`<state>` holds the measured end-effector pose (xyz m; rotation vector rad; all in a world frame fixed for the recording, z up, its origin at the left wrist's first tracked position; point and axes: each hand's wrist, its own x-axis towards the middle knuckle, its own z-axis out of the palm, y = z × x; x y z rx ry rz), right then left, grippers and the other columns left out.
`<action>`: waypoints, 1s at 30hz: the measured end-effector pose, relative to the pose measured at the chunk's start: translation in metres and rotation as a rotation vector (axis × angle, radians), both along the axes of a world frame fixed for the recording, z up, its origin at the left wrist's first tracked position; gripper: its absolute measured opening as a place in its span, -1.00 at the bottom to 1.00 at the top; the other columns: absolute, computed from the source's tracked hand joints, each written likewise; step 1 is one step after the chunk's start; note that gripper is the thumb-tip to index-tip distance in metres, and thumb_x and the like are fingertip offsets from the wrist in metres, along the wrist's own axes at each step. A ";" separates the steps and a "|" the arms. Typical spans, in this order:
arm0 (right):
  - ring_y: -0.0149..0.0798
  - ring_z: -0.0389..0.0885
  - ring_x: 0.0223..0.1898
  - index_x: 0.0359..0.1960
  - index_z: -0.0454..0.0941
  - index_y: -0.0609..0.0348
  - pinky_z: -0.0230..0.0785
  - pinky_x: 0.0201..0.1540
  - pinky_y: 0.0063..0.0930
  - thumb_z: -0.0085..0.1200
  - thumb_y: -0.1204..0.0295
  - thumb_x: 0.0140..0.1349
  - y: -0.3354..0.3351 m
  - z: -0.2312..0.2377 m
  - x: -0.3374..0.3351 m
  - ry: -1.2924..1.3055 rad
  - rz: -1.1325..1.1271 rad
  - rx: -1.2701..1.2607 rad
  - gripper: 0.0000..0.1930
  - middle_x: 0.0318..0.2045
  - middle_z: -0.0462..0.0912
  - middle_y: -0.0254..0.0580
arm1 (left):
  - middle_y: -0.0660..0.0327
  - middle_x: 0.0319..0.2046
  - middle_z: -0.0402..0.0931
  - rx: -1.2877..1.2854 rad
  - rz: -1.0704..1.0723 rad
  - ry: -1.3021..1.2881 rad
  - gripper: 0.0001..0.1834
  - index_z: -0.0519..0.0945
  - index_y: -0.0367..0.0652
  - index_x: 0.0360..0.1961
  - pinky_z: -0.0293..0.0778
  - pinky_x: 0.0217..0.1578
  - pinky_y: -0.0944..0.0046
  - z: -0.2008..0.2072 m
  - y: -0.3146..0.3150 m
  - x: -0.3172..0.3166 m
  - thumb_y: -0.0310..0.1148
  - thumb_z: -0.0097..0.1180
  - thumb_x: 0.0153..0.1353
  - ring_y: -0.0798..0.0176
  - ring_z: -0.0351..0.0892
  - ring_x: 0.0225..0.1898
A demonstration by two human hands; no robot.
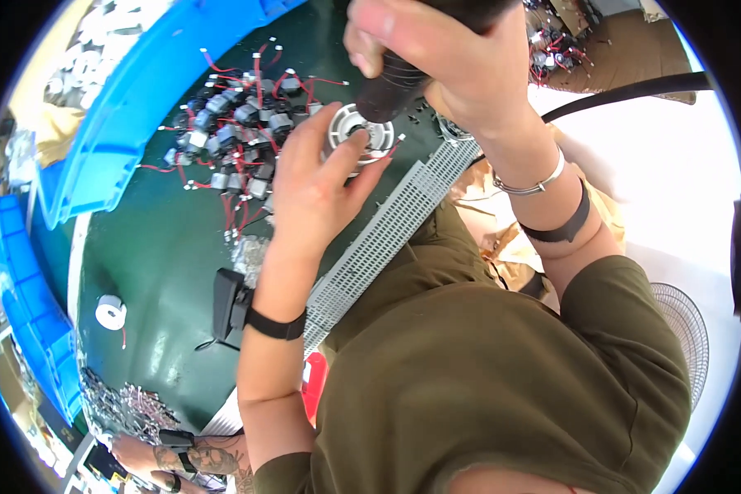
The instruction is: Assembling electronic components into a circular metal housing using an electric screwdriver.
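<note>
My left hand [314, 185] grips a round white plastic housing [381, 138] over the green tabletop, its fingers around the rim and one fingertip reaching into the middle. From above, my right hand [465, 62] is wrapped round a black power screwdriver [391, 89], whose upper end runs out of the picture. The tool's nose points down at the far side of the housing; its tip is hidden, so contact cannot be told. A thin red wire with a small white plug [397, 144] sticks out beside the housing.
A heap of small motors with red leads [239, 123] lies left of my hands. Blue bins [111, 123] line the far left. A perforated metal strip [379, 239] edges the table before me. Another white round part [110, 312] and a co-worker's hand [136, 453] are at left.
</note>
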<state>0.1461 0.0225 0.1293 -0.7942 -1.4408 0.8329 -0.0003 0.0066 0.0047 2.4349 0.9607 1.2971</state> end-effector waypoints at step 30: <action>0.04 0.58 -0.28 -0.23 0.47 0.24 0.43 -0.23 -0.22 0.16 0.33 0.08 0.045 -0.063 -0.044 -1.085 0.028 -0.369 -0.71 -0.32 0.59 -0.03 | -0.06 -0.15 0.55 -0.084 0.579 0.467 -0.58 0.54 -0.26 -0.06 0.40 -0.05 0.18 0.127 0.147 -0.192 -0.22 0.14 0.11 -0.02 0.54 -0.07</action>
